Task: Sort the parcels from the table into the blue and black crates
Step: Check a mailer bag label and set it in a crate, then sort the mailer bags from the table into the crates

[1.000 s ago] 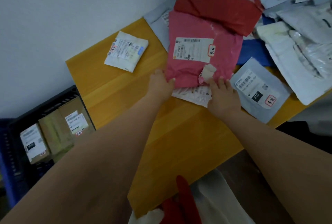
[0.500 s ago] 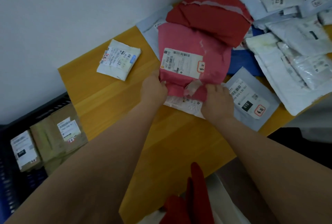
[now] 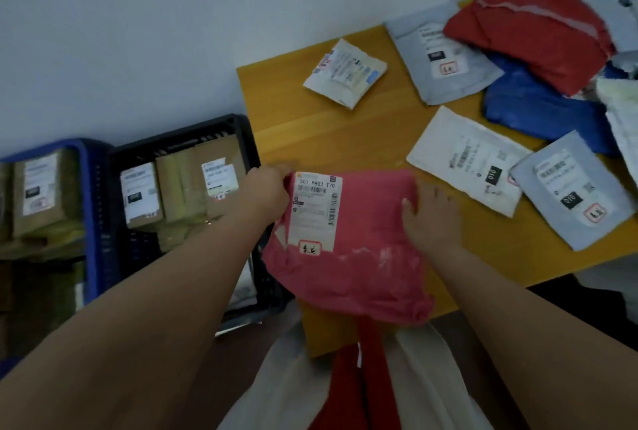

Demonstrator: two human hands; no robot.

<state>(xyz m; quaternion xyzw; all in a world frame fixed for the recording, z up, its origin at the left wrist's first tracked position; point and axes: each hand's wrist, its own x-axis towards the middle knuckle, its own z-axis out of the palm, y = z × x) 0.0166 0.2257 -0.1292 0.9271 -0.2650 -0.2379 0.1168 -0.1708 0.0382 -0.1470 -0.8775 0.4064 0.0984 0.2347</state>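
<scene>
Pink parcel (image 3: 348, 243) lay at the table's (image 3: 345, 139) near corner, label up, overhanging the edge. Left hand (image 3: 267, 193) gripped its 10 o'clock corner, fingers curled round it. Right hand (image 3: 431, 219) rested flat on its 3 o'clock side, fingers straight. Black crate (image 3: 179, 139), at 9 o'clock from the parcel, held brown boxes; blue crate (image 3: 91, 188) stood just beyond it. White parcel (image 3: 466, 160) and grey parcel (image 3: 573, 191) lay at 2 o'clock; red parcel (image 3: 531, 29) farther off.

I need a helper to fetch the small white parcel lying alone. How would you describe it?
On the yellow wooden table, look near the far corner by the wall. The small square white padded parcel lies apart there, touching no other parcel, with a blue spot on its label.
</scene>
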